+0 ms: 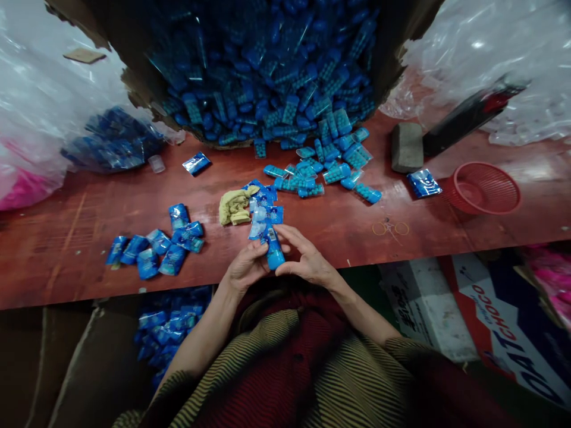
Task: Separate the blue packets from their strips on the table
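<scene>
Near the table's front edge, my left hand (247, 261) grips a small blue candy bottle (275, 254) from its left side, thumb on the wrapper. The bottle carries a blue printed wrapper with a white barcode patch. My right hand (310, 258) spans it from the right, fingertips at the far end and thumb at the near end. Just beyond lie flat blue printed labels (270, 208), beside a crumpled yellow cloth (235, 207). To the left is a group of wrapped blue bottles (159, 249). Unwrapped clear bottles with blue balls (307, 175) lie farther back.
A torn carton (392, 71) full of blue bottles stands at the back. To the right are a grey block (407, 147), a black cylindrical object (468, 122), a red basket (484, 202) and rubber bands (390, 228). Below the table's edge sit more wrapped bottles (172, 327) and printed cartons (491, 321).
</scene>
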{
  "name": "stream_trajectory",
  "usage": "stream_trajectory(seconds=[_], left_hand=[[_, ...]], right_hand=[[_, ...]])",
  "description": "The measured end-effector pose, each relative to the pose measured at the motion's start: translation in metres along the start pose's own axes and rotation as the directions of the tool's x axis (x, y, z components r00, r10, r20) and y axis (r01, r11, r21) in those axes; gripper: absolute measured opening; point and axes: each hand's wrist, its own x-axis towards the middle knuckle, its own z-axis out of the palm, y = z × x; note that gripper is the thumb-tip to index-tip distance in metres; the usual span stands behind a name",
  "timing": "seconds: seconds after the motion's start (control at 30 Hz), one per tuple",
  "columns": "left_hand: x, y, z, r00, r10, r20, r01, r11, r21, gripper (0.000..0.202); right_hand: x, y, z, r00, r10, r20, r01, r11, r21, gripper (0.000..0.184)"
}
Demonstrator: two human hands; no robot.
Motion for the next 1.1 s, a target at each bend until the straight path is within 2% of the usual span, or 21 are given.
stream_trajectory(seconds=[0.1, 0.27, 0.37, 0.57, 0.7, 0.83, 0.93, 1.1], left_hand=[[-0.001, -0.004, 0.005, 1.000, 0.011, 0.027, -0.011, 1.000, 0.001, 0.014], [-0.004, -0.009, 0.013, 0.993, -0.004, 0.115, 0.003, 1.000, 0.014, 0.021], [-0.005, -0.011, 0.015, 0.992, 0.015, 0.123, -0.016, 1.000, 0.002, 0.024], [-0.006, -0.016, 0.016, 0.993, 0.049, 0.110, -0.046, 0.998, -0.032, 0.028], [-0.006, -0.023, 0.020, 0.992, 0.095, 0.078, -0.090, 0.993, -0.074, 0.027], [-0.006, -0.027, 0.023, 0.993, 0.101, 0.063, -0.093, 0.989, -0.111, 0.025], [-0.007, -0.025, 0.024, 0.994, 0.087, 0.060, -0.080, 0.991, -0.109, 0.026], [-0.008, -0.023, 0.022, 0.997, 0.080, 0.022, -0.077, 0.993, -0.093, 0.035]], right_hand=[[0.000, 0.001, 0.001, 0.998, 0.030, 0.049, -0.035, 0.993, 0.113, 0.072], [-0.003, 0.010, 0.009, 0.983, 0.184, 0.021, -0.180, 0.920, 0.350, 0.090], [-0.003, 0.014, 0.010, 0.976, 0.214, 0.030, -0.205, 0.877, 0.434, 0.093], [-0.002, 0.014, 0.010, 0.970, 0.241, 0.033, -0.229, 0.864, 0.449, 0.085], [-0.004, 0.013, 0.012, 0.975, 0.217, -0.038, -0.186, 0.903, 0.386, 0.076], [-0.003, 0.012, 0.010, 0.981, 0.191, -0.042, -0.159, 0.905, 0.394, 0.076], [0.000, 0.012, 0.006, 0.985, 0.173, -0.023, -0.144, 0.878, 0.456, 0.081], [0.006, 0.014, -0.002, 0.982, 0.167, 0.093, -0.189, 0.774, 0.604, 0.087]])
